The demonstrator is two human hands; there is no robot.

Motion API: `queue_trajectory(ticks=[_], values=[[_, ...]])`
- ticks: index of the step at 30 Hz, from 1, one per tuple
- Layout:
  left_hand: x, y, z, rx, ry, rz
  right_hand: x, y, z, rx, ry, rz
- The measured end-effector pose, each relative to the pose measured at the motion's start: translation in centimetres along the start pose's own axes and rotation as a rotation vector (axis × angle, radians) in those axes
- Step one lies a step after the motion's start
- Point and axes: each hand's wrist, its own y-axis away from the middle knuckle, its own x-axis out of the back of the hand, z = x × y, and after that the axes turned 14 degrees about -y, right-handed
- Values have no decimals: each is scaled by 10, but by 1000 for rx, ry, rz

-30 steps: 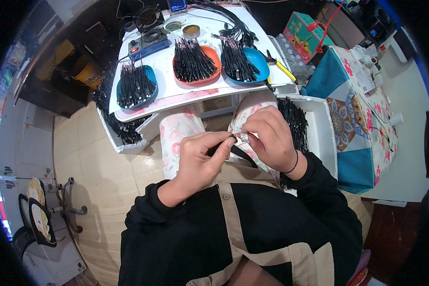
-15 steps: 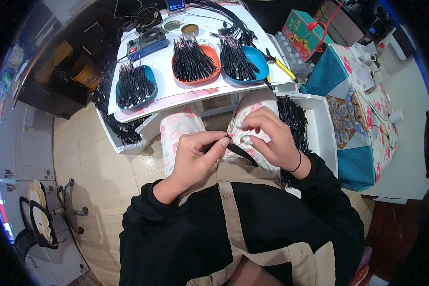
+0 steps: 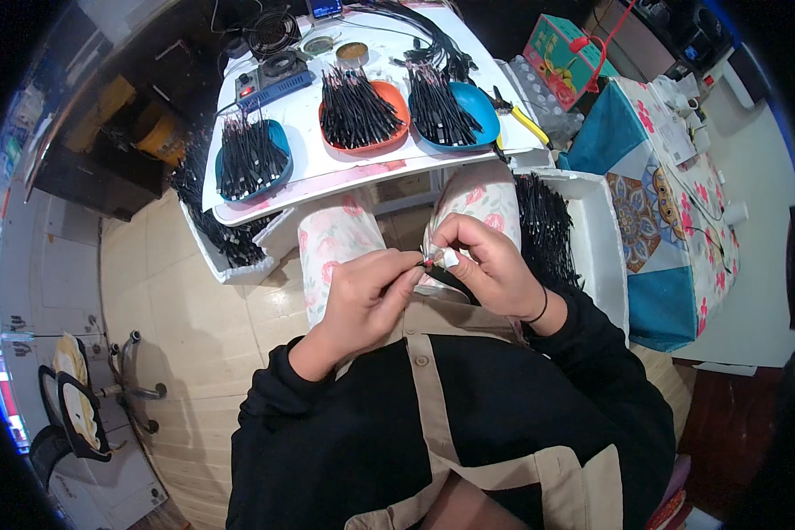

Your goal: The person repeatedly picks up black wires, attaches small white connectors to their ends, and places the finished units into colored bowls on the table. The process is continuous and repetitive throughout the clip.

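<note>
Over my lap, my left hand [image 3: 367,296] is closed, pinching a short black cable [image 3: 449,279] between thumb and forefinger. The rest of that cable runs rightward under my right hand [image 3: 496,269]. Thumb and forefinger of the right hand are closed at the cable's end, where a tiny reddish bit shows; the fingers partly hide it. Something white [image 3: 451,257], perhaps a fingertip wrap, sits at the right fingertips. Ahead on the white table [image 3: 309,181], bundles of similar black cables lie in a teal tray [image 3: 280,141], an orange tray [image 3: 397,104] and a blue tray [image 3: 484,115].
Yellow-handled pliers [image 3: 530,128] lie at the table's right edge. Behind the trays are a blue-grey device [image 3: 283,87], a round tin [image 3: 352,55] and more cables [image 3: 446,53]. White foam boxes of cables stand left [image 3: 238,276] and right [image 3: 605,238] of my legs.
My right hand has closed in: its thumb and forefinger, apart before, now meet at the cable's end. The left hand keeps its pinch, nearly in place.
</note>
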Motion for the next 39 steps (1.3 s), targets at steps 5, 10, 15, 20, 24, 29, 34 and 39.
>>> queue_trajectory(ticks=[5,10,15,20,24,29,34,39], values=[[10,3,-8,295,675,-231,10,-9,-15,181,249,-85],[4,4,-14,287,894,-254,3,-10,-24,293,370,-110],[-1,6,-13,401,947,-206,-1,-8,-21,308,489,-99],[-3,10,-10,395,1155,-82,27,-18,-28,606,873,44],[-8,12,-12,493,1557,-147,31,-17,-27,556,876,136],[-12,8,-15,498,1721,-259,13,-16,-14,798,698,36],[-14,7,-12,506,1798,-318,14,-23,-15,974,862,11],[-15,7,-5,543,1828,-358,11,-21,-19,910,823,-36]])
